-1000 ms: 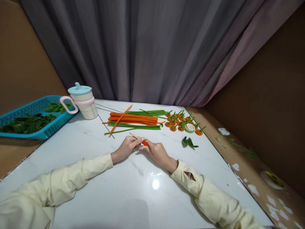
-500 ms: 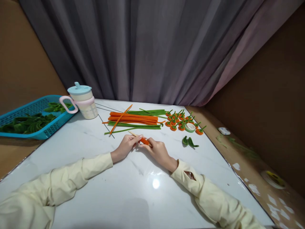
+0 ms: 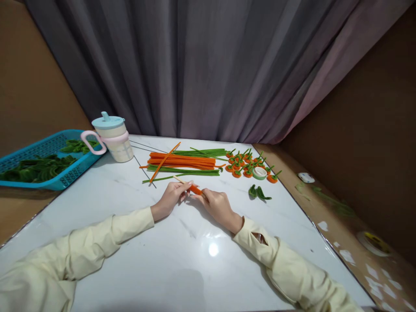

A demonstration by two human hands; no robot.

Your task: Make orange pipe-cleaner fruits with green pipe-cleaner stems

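Observation:
Between my two hands is a thin pale wooden stick [image 3: 178,179] with an orange pipe cleaner [image 3: 195,190] coiled round it. My left hand [image 3: 173,196] pinches the stick at the left end of the coil. On the coil's right end, the fingers of my right hand [image 3: 217,205] are closed. Just beyond my hands lie a bundle of orange pipe cleaners [image 3: 185,160] and green pipe cleaners [image 3: 188,171], with one orange strand across them. Several small orange coiled pieces with green stems [image 3: 237,173] stand to the right, around a roll of tape [image 3: 259,173].
Two dark green leaf-shaped pieces [image 3: 259,192] lie right of my hands. At the back left stands a lidded cup [image 3: 113,136] with a pink handle, beside a blue basket [image 3: 61,180] of green pieces. A grey curtain [image 3: 195,69] hangs behind the white table [image 3: 156,264].
My right hand's fingers have shifted slightly along the coil, and a little more orange shows between my hands. The things on the table have stayed in place.

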